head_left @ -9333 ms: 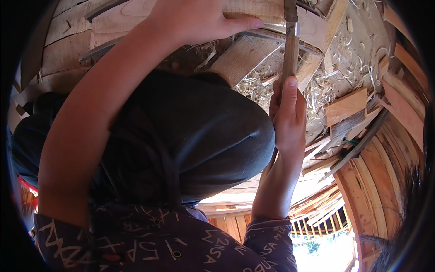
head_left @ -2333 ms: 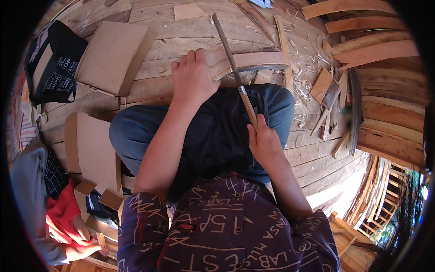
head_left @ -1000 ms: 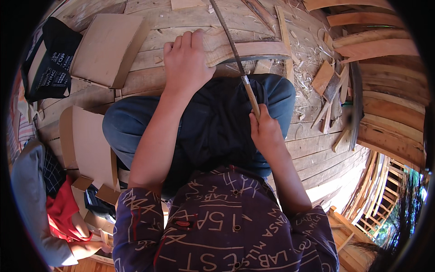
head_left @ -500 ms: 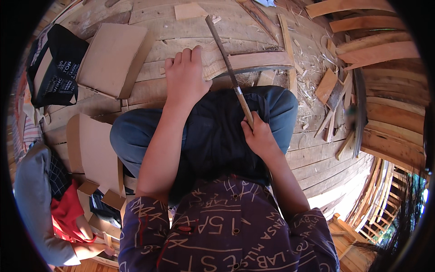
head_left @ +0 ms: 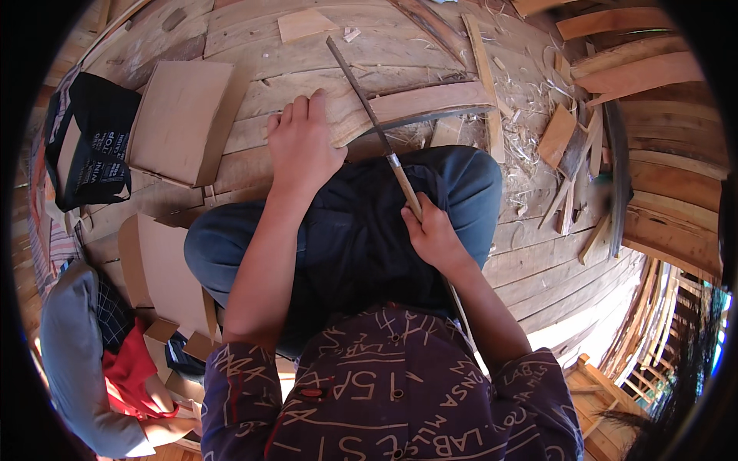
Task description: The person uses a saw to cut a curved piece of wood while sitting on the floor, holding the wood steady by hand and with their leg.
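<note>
- Littering the floor (head_left: 542, 278) at two o'clock: shavings (head_left: 524, 157).
- Left hand (head_left: 301, 146), eleven o'clock: palm down at the board (head_left: 432, 100), grip unclear.
- Right hand (head_left: 436, 237), three o'clock: fingers wrapped round the saw (head_left: 360, 97), blade crossing board toward eleven.

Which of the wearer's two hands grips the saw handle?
The right hand: it is closed around the saw's wooden handle. The left hand is off the saw, at the pale wood.

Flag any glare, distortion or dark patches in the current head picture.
Head view: black fisheye border; white glare on the floor at lower right; floorboards bow toward the rim; dark lap loses detail; saw and right hand readable.
</note>
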`<state>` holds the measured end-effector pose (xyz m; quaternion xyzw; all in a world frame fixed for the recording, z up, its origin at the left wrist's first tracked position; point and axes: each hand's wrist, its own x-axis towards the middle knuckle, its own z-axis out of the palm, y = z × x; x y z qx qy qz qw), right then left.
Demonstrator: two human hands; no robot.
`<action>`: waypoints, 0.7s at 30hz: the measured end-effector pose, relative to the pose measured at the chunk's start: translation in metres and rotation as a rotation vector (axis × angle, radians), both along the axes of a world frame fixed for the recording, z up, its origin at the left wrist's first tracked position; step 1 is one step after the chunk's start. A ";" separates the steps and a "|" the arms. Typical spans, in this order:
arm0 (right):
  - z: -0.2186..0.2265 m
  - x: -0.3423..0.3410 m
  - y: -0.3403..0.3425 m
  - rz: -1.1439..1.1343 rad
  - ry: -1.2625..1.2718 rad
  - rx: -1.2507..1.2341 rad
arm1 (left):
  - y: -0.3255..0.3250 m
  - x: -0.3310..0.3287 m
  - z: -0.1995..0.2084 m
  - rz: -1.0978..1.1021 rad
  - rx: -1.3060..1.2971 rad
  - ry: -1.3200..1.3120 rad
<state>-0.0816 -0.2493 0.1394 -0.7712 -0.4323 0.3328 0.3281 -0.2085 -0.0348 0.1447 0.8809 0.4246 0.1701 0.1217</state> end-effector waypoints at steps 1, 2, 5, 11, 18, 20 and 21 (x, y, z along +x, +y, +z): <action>-0.001 0.001 -0.001 -0.001 -0.006 -0.008 | 0.000 0.001 -0.002 -0.005 0.013 -0.007; -0.003 0.002 -0.001 -0.002 -0.011 -0.016 | 0.000 0.002 -0.005 -0.010 0.026 -0.014; -0.005 0.003 0.001 -0.001 -0.031 -0.022 | 0.001 0.004 -0.009 -0.021 0.012 0.008; -0.005 0.001 -0.001 0.000 -0.033 -0.013 | 0.006 0.003 -0.003 -0.046 -0.141 0.103; -0.003 0.000 -0.005 -0.004 -0.058 -0.039 | 0.004 0.001 0.004 -0.056 -0.335 0.051; -0.002 0.000 -0.007 -0.003 -0.043 -0.051 | 0.005 -0.002 0.003 -0.051 -0.380 0.049; -0.002 -0.001 -0.007 -0.004 -0.037 -0.058 | 0.005 -0.003 0.001 -0.049 -0.404 0.047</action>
